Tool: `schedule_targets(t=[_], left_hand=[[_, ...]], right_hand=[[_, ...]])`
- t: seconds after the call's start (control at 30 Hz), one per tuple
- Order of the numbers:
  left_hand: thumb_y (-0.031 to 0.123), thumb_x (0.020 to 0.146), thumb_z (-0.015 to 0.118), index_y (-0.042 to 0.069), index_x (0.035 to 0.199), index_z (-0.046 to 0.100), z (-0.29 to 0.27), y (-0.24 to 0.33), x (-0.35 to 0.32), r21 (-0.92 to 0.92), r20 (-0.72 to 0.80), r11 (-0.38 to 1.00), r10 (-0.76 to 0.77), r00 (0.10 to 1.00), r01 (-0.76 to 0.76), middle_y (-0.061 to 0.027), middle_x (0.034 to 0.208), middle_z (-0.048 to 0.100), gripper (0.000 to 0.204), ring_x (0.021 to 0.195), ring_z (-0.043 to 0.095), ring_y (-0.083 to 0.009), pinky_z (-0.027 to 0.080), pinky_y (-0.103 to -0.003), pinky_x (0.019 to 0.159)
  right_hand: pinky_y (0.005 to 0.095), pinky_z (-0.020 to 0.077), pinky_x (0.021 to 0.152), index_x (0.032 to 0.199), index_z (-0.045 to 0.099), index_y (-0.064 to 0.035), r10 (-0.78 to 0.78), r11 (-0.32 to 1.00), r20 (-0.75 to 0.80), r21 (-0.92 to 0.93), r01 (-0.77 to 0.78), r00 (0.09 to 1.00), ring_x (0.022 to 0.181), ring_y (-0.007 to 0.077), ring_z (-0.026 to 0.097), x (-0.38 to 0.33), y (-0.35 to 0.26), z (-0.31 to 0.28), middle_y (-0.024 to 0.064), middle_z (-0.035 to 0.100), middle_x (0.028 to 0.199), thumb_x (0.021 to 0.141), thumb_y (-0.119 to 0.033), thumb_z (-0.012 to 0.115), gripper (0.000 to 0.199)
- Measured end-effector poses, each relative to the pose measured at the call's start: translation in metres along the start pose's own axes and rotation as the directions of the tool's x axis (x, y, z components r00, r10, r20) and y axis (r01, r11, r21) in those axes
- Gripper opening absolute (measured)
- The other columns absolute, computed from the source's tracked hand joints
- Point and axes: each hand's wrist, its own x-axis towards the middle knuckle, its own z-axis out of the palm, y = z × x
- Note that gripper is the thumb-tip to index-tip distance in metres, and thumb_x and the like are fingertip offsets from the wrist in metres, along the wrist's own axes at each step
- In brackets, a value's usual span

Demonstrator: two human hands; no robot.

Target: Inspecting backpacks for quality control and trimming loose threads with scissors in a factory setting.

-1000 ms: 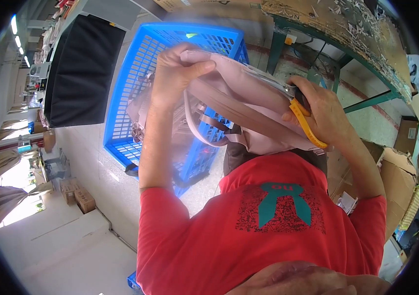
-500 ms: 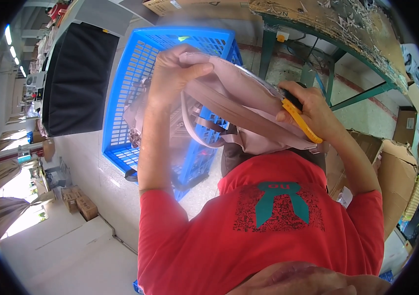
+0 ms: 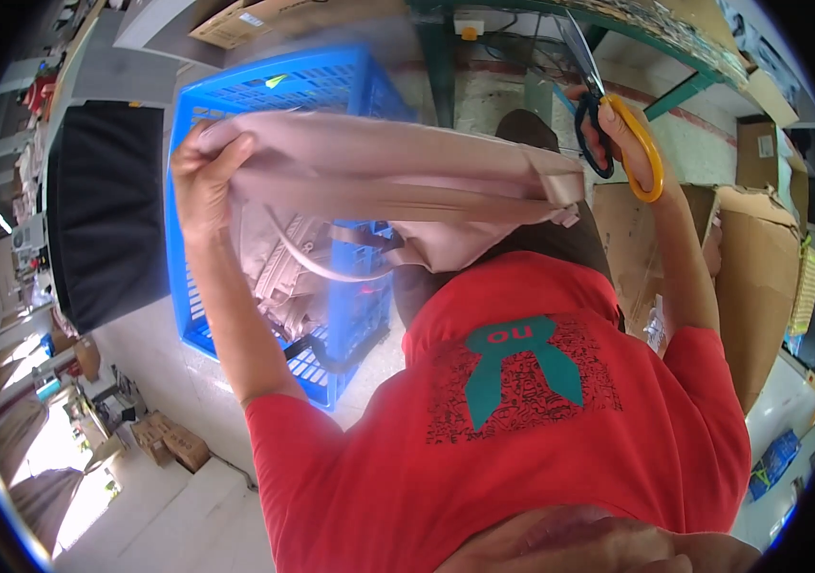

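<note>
My left hand pinches one end of a pale pink bag and holds it up at the left. The bag stretches across in front of me, its other end lying by my lap; straps hang below it. To the right, my right hand has its fingers in the loops of a pair of scissors with one orange and one black handle. Their blades point up and away, apart from the bag. More pink bags lie in a blue plastic crate behind my left forearm.
A green-framed table with a worn top stands at the far right. Beside my right arm are opened cardboard boxes. A black panel stands left of the crate, and cartons sit on the floor at the lower left.
My left hand has moved left, drawing the bag out flatter. The scissors have left the bag's edge and swung up and right in my right hand. The whole view has shifted too.
</note>
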Motion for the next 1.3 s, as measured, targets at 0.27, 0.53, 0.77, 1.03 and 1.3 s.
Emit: schedule_targets(t=[0.27,0.53,0.77,1.03,1.3], left_hand=[[0.008,0.063,0.073,0.003,0.077,0.060,-0.030,-0.016,-0.013,-0.076,-0.040,0.997,0.024,0.999,-0.027,0.0005,0.072,0.058,0.020,0.063,0.048,-0.0060,0.038,-0.019,0.064],[0.008,0.065,0.071,0.004,0.078,0.058,-0.052,-0.032,-0.019,-0.071,-0.050,0.993,0.087,0.995,-0.091,-0.0006,0.076,0.058,0.019,0.069,0.051,-0.0077,0.040,-0.021,0.069],[0.007,0.067,0.069,0.004,0.081,0.056,-0.064,-0.043,-0.024,-0.103,-0.045,0.986,0.129,0.991,-0.133,-0.0025,0.080,0.058,0.019,0.073,0.054,-0.0104,0.042,-0.024,0.073],[0.008,0.067,0.069,0.003,0.084,0.057,-0.067,-0.047,-0.032,-0.099,-0.067,0.987,0.120,0.991,-0.126,-0.0049,0.083,0.059,0.022,0.076,0.055,-0.0129,0.043,-0.026,0.076],[0.008,0.066,0.070,0.001,0.081,0.056,-0.066,-0.052,-0.032,-0.138,-0.120,0.984,0.095,0.988,-0.111,-0.0053,0.080,0.058,0.022,0.072,0.053,-0.0120,0.041,-0.025,0.073]], right_hand=[[0.0224,0.0369,0.056,0.109,0.045,0.0070,-0.058,0.877,-0.165,-0.480,-0.029,0.985,0.060,0.0104,0.043,-0.028,0.047,-0.026,0.0036,0.045,0.066,0.073,-0.042,0.060,0.062],[0.0303,0.0370,0.073,0.117,0.039,-0.0023,-0.051,0.907,0.238,-0.395,0.145,0.970,0.083,0.0224,0.046,-0.041,0.008,-0.001,0.0121,0.048,0.091,0.063,-0.053,0.062,0.077],[0.0357,0.0378,0.076,0.114,0.040,-0.0024,-0.065,0.831,0.478,-0.460,0.313,0.876,0.086,0.0328,0.050,-0.038,0.007,0.005,0.0178,0.051,0.097,0.060,-0.066,0.056,0.085],[0.0341,0.0367,0.064,0.114,0.041,-0.0056,-0.008,0.810,0.502,-0.504,0.300,0.865,0.071,0.0297,0.047,-0.034,-0.009,0.009,0.0132,0.048,0.081,0.057,-0.066,0.058,0.085],[0.0329,0.0347,0.058,0.109,0.045,-0.0057,-0.045,0.831,0.505,-0.460,0.312,0.862,0.062,0.0273,0.045,-0.032,-0.007,0.014,0.0113,0.046,0.070,0.055,-0.067,0.059,0.083]])
